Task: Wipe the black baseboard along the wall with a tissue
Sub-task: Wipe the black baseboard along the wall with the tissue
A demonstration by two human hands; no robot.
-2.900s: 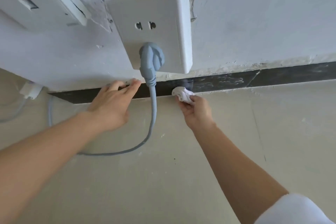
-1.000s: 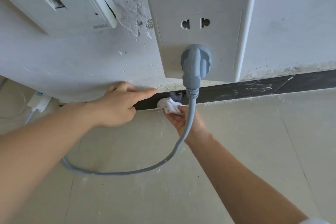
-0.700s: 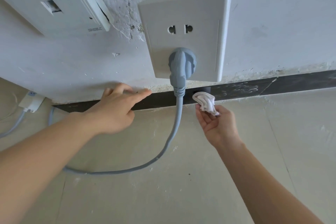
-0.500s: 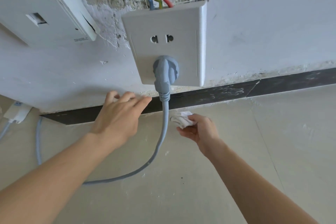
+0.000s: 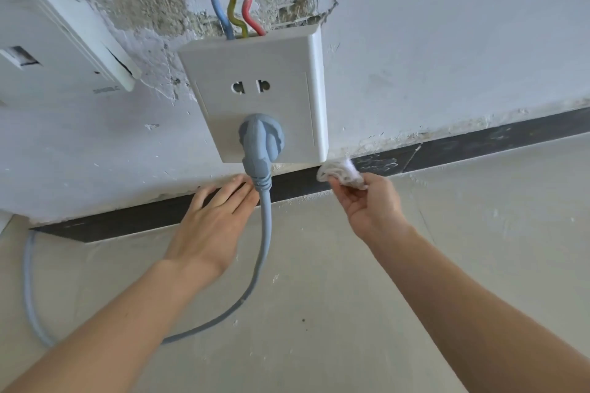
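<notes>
The black baseboard point(image 5: 463, 147) runs along the foot of the white wall, from lower left to upper right. My right hand point(image 5: 372, 202) pinches a crumpled white tissue point(image 5: 341, 173) and holds it against the baseboard just right of the socket. The strip to the right of the tissue shows pale smears. My left hand point(image 5: 214, 223) lies flat with straight fingers, its fingertips on the baseboard and wall edge just left of the grey cable.
A white wall socket point(image 5: 258, 96) hangs above the baseboard with a grey plug point(image 5: 260, 143) in it. Its grey cable point(image 5: 255, 271) drops between my hands and loops left over the beige floor. Blue, yellow and red wires point(image 5: 233, 0) enter the socket from broken plaster. A white box point(image 5: 57, 41) is at upper left.
My right hand has lifted the tissue from near the floor beside the cable up and to the right onto the baseboard. My left hand has slid right, closer to the cable.
</notes>
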